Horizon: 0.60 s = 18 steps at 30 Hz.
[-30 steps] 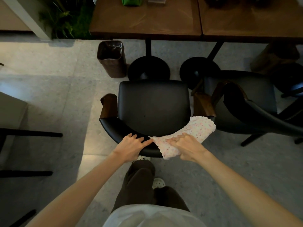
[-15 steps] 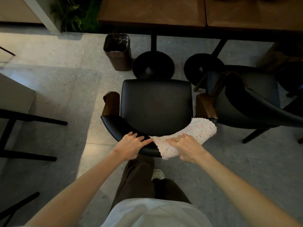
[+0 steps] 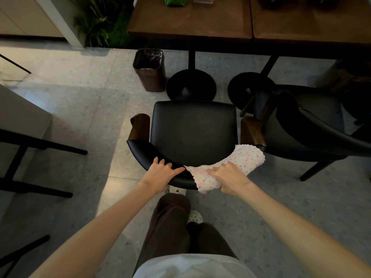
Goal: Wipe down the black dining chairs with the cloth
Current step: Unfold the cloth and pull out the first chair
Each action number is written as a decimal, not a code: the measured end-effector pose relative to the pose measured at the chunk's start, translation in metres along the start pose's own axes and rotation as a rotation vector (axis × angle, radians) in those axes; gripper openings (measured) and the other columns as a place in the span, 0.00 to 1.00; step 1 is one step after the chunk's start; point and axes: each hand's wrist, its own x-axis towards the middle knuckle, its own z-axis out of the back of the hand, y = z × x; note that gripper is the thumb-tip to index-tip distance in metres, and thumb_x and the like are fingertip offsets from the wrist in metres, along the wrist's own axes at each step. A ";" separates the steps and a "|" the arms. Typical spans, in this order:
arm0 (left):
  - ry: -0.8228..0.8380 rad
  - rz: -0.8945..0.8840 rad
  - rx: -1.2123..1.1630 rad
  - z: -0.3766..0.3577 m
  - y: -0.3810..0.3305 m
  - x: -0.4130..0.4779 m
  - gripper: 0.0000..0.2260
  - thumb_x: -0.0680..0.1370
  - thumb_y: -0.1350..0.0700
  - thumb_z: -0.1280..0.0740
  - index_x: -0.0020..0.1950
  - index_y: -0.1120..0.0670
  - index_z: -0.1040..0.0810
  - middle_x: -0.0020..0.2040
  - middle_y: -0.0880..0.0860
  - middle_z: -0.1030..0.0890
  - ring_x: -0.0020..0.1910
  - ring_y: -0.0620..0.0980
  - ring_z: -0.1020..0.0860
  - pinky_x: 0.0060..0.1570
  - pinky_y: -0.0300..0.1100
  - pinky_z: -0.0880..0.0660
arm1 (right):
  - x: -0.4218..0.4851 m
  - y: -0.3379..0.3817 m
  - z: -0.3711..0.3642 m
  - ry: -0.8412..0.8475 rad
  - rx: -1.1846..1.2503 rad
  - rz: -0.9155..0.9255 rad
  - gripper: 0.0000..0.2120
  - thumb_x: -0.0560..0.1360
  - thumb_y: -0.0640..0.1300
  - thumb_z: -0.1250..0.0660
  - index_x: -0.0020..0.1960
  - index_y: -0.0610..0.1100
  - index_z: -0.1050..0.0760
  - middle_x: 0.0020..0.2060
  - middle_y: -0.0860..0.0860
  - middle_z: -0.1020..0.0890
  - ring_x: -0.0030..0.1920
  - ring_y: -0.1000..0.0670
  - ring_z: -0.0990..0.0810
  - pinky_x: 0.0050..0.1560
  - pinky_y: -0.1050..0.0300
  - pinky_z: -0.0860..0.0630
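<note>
The floor [image 3: 80, 109] is grey speckled stone in large tiles; a brighter patch of light [image 3: 117, 184] lies on it near the centre. Two brown wooden tables stand edge to edge at the top: the left table [image 3: 190, 21] and the right table [image 3: 313, 21]. Each stands on a black post with a round black base [image 3: 190, 85] [image 3: 249, 90]. A dark brown bin [image 3: 149, 71] with a liner stands just beside the left base. Green plants [image 3: 100, 23] fill the upper-left corner beside a pale angled pillar [image 3: 58, 19]. Black furniture legs [image 3: 40, 146] and a pale panel [image 3: 18, 113] occupy the left edge.
</note>
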 end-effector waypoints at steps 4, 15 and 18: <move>0.010 -0.008 0.014 -0.010 -0.009 -0.016 0.35 0.79 0.55 0.34 0.78 0.43 0.52 0.75 0.55 0.36 0.74 0.60 0.39 0.73 0.58 0.47 | -0.012 0.014 -0.008 0.002 -0.008 0.021 0.30 0.77 0.45 0.34 0.76 0.47 0.40 0.64 0.47 0.23 0.60 0.45 0.23 0.65 0.47 0.31; 0.002 -0.024 0.010 -0.037 -0.037 -0.054 0.36 0.78 0.56 0.34 0.78 0.43 0.52 0.74 0.56 0.35 0.73 0.60 0.38 0.73 0.58 0.46 | -0.051 0.038 -0.029 0.012 0.031 0.061 0.31 0.76 0.48 0.33 0.76 0.48 0.41 0.69 0.48 0.27 0.63 0.45 0.25 0.66 0.47 0.33; 0.013 -0.047 -0.054 -0.036 -0.032 -0.053 0.35 0.78 0.51 0.33 0.78 0.42 0.51 0.75 0.55 0.36 0.74 0.58 0.39 0.74 0.57 0.47 | -0.055 0.034 -0.019 0.056 0.236 0.052 0.35 0.74 0.61 0.33 0.75 0.49 0.38 0.71 0.51 0.29 0.68 0.48 0.29 0.69 0.51 0.34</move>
